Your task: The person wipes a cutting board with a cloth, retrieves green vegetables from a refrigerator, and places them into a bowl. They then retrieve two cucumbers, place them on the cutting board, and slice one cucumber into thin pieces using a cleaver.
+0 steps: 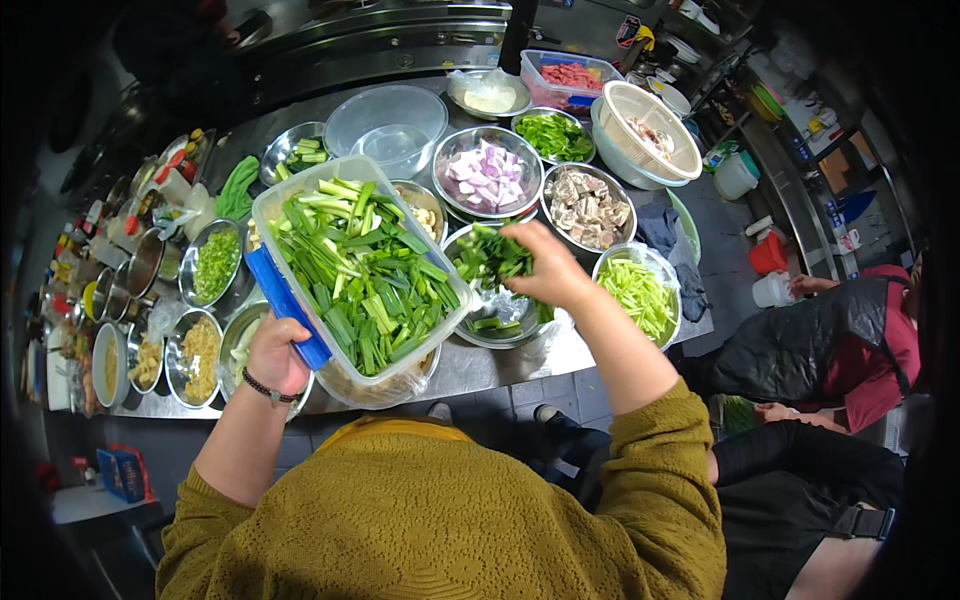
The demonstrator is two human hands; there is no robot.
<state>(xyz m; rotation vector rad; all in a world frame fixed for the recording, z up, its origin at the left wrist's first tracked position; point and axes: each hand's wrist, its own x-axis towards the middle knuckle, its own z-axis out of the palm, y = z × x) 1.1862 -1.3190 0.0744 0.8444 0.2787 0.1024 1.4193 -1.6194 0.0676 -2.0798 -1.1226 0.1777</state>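
My left hand (279, 352) grips the blue-clipped left edge of a clear plastic container (459, 289), tilted over the bowls and filled with cut green onions (367, 277). My right hand (547, 266) holds a bunch of chopped dark green leaves (491, 255) above a metal bowl (499, 341) lined with clear plastic, where a few green pieces lie. Behind that bowl is a metal bowl of chopped purple onion (487, 176). To its right are a bowl of cut pale meat pieces (587, 208) and a plastic-lined bowl of sliced light green stalks (637, 296).
Bowls of minced garlic (199, 360) and chopped green onion (216, 262) stand at left, near several seasoning containers. An empty clear tub (386, 124), a box of red meat (574, 75) and a beige colander (622, 112) stand behind. People (810, 352) are close at right.
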